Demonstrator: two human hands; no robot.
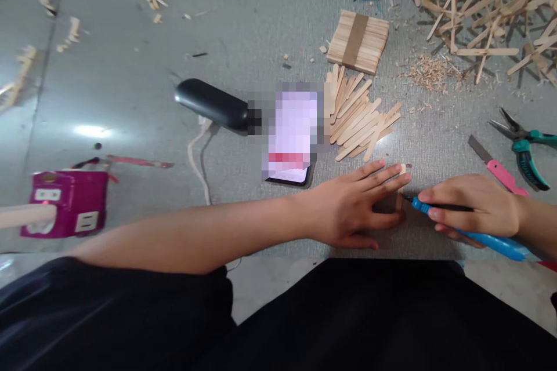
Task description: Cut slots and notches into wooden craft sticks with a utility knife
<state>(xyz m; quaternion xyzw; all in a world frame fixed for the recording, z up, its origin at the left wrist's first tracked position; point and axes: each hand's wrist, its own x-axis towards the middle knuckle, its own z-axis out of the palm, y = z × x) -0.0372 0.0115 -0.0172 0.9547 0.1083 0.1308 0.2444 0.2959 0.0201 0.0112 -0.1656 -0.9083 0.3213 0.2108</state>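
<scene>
While a wooden stick (399, 200) is pinned right of the phone (292, 133), a blue cutter (496, 243) is held close!
Under the left hand (354, 206), spread flat, the stick is pressed to the counter (243, 171); farther right of the phone, the cutter is gripped in the right hand (478, 204).

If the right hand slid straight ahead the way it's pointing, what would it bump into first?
Probably the wooden stick, partly under the left hand: the right hand points its blue knife that way. The exact height is hard to judge.
</scene>
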